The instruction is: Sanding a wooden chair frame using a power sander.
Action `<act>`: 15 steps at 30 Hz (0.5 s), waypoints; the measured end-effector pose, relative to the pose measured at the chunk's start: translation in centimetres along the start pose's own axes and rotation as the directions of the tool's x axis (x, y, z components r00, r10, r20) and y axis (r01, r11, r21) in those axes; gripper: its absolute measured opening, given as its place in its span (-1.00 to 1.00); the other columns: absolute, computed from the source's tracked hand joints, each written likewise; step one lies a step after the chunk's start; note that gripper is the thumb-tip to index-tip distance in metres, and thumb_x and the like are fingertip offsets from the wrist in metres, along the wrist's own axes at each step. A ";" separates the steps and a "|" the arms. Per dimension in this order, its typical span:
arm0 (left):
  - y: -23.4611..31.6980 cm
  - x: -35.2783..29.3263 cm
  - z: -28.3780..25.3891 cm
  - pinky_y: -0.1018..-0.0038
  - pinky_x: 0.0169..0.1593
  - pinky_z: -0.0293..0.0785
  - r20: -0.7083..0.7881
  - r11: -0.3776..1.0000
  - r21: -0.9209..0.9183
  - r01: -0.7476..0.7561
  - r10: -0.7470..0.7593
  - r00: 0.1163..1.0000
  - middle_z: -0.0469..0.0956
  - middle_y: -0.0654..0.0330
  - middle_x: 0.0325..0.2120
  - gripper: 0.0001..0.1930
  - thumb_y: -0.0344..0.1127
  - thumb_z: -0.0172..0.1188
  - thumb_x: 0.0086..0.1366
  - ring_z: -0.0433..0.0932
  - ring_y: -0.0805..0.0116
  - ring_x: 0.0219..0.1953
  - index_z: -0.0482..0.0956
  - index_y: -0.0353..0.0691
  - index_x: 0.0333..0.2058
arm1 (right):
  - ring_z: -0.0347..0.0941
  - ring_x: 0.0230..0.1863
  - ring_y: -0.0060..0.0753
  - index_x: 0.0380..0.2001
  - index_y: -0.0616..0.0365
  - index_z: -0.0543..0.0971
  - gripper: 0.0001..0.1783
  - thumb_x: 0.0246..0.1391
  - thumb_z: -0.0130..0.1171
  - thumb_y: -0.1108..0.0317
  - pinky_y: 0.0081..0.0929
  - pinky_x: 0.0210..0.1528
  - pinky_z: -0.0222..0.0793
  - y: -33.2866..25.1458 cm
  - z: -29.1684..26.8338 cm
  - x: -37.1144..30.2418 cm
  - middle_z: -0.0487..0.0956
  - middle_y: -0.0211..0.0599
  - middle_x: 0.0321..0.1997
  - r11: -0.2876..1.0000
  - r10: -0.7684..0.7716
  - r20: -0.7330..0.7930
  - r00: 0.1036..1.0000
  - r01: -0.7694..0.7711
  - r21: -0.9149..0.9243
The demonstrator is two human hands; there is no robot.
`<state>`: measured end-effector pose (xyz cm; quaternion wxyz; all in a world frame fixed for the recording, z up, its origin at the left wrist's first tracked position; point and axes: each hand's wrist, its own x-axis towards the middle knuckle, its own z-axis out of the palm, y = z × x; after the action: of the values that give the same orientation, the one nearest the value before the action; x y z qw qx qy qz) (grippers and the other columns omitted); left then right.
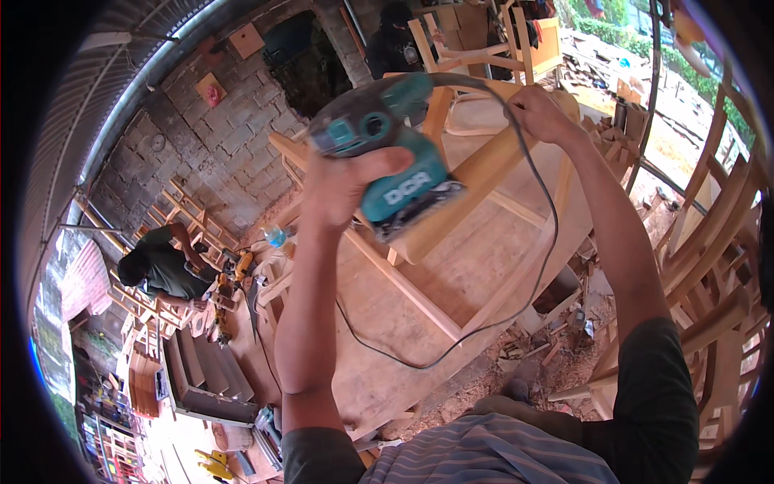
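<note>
My left hand (347,181) grips a teal and black electric sheet sander (407,165), held up over the work and slightly blurred. The sander's pad faces down toward a broad pale wooden rail of a chair frame (476,194); from this view I cannot tell whether it touches. At the frame's far right end my right hand (542,115) is closed on the wood, its fingers partly hidden. A dark power cord (556,211) arcs from the sander past my right hand, then loops down across the tabletop. The frame rests on a plywood-topped table (387,323).
At the left, another person (173,262) bends over wooden frames near yellow power tools (242,264). A second person (395,40) is at the back. Curved chair parts (717,323) are stacked at my right. Offcuts and sawdust (556,347) litter the floor. A brick wall (193,153) stands behind.
</note>
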<state>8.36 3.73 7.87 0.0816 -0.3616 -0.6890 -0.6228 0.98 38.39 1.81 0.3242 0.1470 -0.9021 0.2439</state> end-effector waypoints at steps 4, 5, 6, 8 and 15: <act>0.9 -0.2 1.5 0.44 -0.08 0.55 0.027 0.998 0.049 -0.037 0.035 0.999 0.64 0.29 -0.25 -0.50 -0.44 0.52 -0.11 0.58 0.46 -0.21 0.63 -0.27 -0.10 | 0.34 -0.61 -0.06 -0.60 0.39 0.43 -0.58 0.02 0.13 0.15 -0.12 -0.40 0.29 0.4 -0.4 -0.1 0.35 0.06 -0.66 0.999 0.013 0.052 0.999 -0.015 0.050; 0.9 -0.3 0.7 0.44 -0.08 0.55 0.029 0.999 0.043 -0.033 0.032 0.999 0.64 0.29 -0.25 -0.50 -0.44 0.52 -0.11 0.58 0.46 -0.21 0.63 -0.27 -0.10 | 0.31 -0.62 -0.09 -0.59 0.40 0.41 -0.58 0.02 0.13 0.16 -0.14 -0.41 0.28 -0.4 -0.7 -0.6 0.33 0.05 -0.67 0.993 0.087 0.061 0.994 -0.092 0.071; 0.9 -0.3 -0.1 0.45 -0.08 0.55 -0.002 1.000 0.017 0.009 -0.009 1.000 0.64 0.28 -0.24 -0.49 -0.43 0.52 -0.10 0.58 0.47 -0.21 0.63 -0.28 -0.09 | 0.31 -0.62 -0.09 -0.59 0.40 0.41 -0.58 0.02 0.13 0.16 -0.14 -0.41 0.28 -0.3 -0.6 -0.5 0.33 0.05 -0.67 0.993 0.093 0.065 0.994 -0.097 0.068; 0.7 0.0 -1.4 0.47 -0.08 0.56 -0.035 0.997 -0.007 0.080 -0.080 0.996 0.65 0.28 -0.23 -0.48 -0.42 0.51 -0.10 0.58 0.47 -0.22 0.63 -0.29 -0.07 | 0.28 -0.64 -0.14 -0.60 0.41 0.39 -0.57 0.03 0.14 0.18 -0.17 -0.43 0.27 -0.2 -0.7 0.3 0.32 0.02 -0.69 0.997 -0.047 0.020 0.999 0.046 0.067; 0.0 0.5 -1.3 0.46 -0.09 0.56 -0.043 0.998 0.062 -0.001 0.004 0.999 0.66 0.29 -0.26 -0.43 -0.41 0.49 -0.11 0.58 0.47 -0.26 0.67 -0.21 0.00 | 0.25 -0.65 -0.20 -0.61 0.41 0.38 -0.58 0.03 0.14 0.19 -0.21 -0.44 0.26 -0.6 -0.8 -0.4 0.31 -0.02 -0.71 0.995 0.021 0.038 0.999 -0.025 0.097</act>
<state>7.52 2.77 8.40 0.1084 -0.3460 -0.7056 -0.6088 1.93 38.41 2.31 0.2969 0.1567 -0.8966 0.2887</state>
